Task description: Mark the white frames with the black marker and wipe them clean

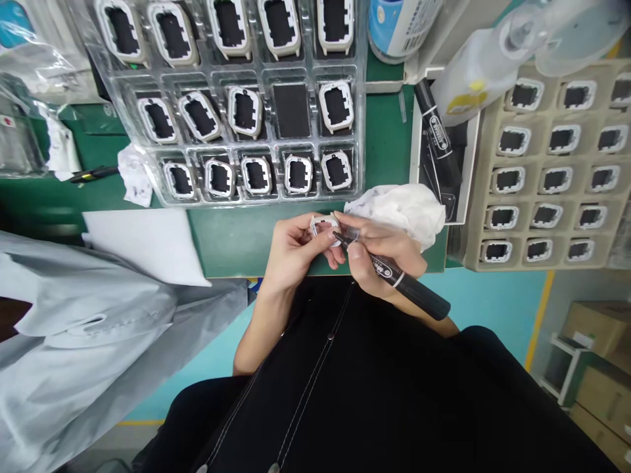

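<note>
Near the front edge of the green bench, my left hand (pixel 296 251) is closed on a small white watch case frame (pixel 320 223), pinching it between thumb and fingers. My right hand (pixel 377 253) grips a black marker pen (pixel 411 292), its tip pointing at the frame. Whether the tip touches the frame I cannot tell. Some fingers of the right hand rest close beside the frame. A crumpled white cloth (pixel 401 210) lies just behind my right hand. Beyond my hands stands a clear plastic tray (pixel 192 209) of similar frames, with one pocket (pixel 290 110) showing only its black base.
At right, a beige tray (pixel 476 230) holds several frames. Between the trays are a white box (pixel 463 213) with another marker (pixel 432 118), a squeeze bottle (pixel 473 79) and a blue-labelled container (pixel 399 29). White sheet (pixel 148 243) and a person's grey sleeve (pixel 98 315) are at left.
</note>
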Demonstrator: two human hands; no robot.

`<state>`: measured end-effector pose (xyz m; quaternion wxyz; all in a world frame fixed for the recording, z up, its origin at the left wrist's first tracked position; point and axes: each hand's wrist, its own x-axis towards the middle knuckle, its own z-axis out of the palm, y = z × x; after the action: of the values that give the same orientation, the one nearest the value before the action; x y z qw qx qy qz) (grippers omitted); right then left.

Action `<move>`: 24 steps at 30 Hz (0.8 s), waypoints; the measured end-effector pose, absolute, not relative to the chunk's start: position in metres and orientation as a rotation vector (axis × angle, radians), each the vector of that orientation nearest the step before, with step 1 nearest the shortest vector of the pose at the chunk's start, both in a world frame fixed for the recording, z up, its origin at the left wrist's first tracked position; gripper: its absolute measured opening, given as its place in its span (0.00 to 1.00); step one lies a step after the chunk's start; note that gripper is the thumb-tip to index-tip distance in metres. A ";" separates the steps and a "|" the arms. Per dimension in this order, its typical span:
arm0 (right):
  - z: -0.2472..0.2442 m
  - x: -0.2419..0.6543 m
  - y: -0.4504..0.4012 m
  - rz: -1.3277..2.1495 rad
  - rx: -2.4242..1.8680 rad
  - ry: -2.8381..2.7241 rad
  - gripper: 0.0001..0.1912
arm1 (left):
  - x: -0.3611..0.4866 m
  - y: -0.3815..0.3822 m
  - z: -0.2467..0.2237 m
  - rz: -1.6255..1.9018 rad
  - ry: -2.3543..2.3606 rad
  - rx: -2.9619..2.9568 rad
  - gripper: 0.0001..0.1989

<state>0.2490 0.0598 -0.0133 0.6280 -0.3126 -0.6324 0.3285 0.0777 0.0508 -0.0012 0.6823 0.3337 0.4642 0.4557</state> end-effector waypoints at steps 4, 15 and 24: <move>-0.006 0.256 0.059 0.821 -0.711 -1.560 0.08 | 0.075 0.053 -0.004 1.000 0.948 0.735 0.18; -0.005 0.248 0.055 0.850 -0.745 -1.410 0.08 | 0.092 0.045 -0.003 1.138 1.120 0.732 0.20; 0.001 0.251 0.053 1.034 -0.906 -1.275 0.08 | 0.110 0.038 -0.003 1.264 1.303 0.816 0.21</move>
<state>0.2506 0.0535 0.0007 0.5918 -0.3896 -0.5480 0.4446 0.1098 0.0381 -0.0027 0.5444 0.3438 0.5491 0.5328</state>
